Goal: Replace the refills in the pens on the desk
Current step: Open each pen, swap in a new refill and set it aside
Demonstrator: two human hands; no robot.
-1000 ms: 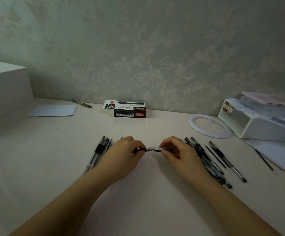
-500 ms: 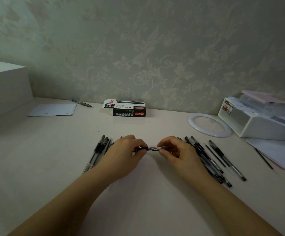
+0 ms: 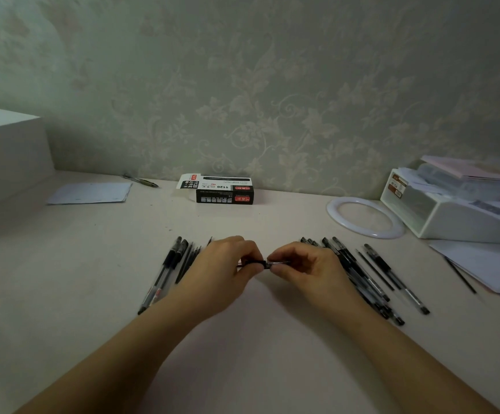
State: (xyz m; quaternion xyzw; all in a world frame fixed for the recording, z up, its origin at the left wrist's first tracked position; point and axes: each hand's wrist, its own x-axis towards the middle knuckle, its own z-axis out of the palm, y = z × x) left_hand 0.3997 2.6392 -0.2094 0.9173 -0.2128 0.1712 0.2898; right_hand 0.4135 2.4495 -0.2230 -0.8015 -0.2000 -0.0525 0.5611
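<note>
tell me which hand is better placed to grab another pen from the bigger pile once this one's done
Right, probably. The right hand sits directly beside the bigger pile, which lies at its outer edge. The left hand would have to cross over. Both now pinch the pen.

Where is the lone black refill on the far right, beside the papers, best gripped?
Pinch the refill near its middle, coming from above with the right hand. It is a thin rod lying flat on the desk, angled away from the pens, with bare surface on both sides, so fingertips can likely close across it without disturbing the papers.
</note>
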